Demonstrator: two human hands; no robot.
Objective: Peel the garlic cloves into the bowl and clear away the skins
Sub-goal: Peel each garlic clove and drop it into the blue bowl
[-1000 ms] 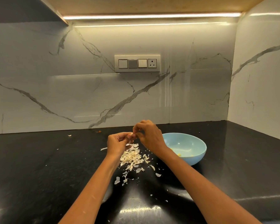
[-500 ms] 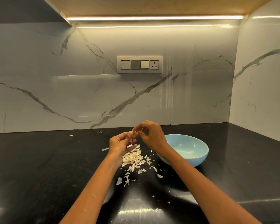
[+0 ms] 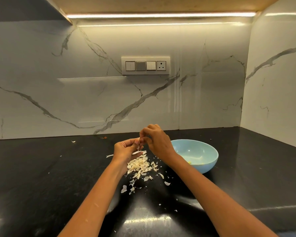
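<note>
Above the black counter my left hand (image 3: 125,148) holds a garlic clove (image 3: 138,144), mostly hidden by its fingers. My right hand (image 3: 156,140) pinches a thin strip of skin (image 3: 139,140) at the clove's top. Beneath both hands lies a pile of pale garlic skins (image 3: 138,165), with loose flakes scattered toward me. To the right of the pile stands a light blue bowl (image 3: 210,161); my right wrist hides its left rim, and small yellowish pieces show near its bottom.
The black stone counter (image 3: 41,177) meets marble walls at the back and right. A switch panel (image 3: 145,65) is on the back wall. Stray skin bits lie near the back edge (image 3: 73,141).
My right hand has lifted a little, drawing a strip of skin up off the clove. The left hand has opened slightly around the clove. The camera has tilted a bit.
</note>
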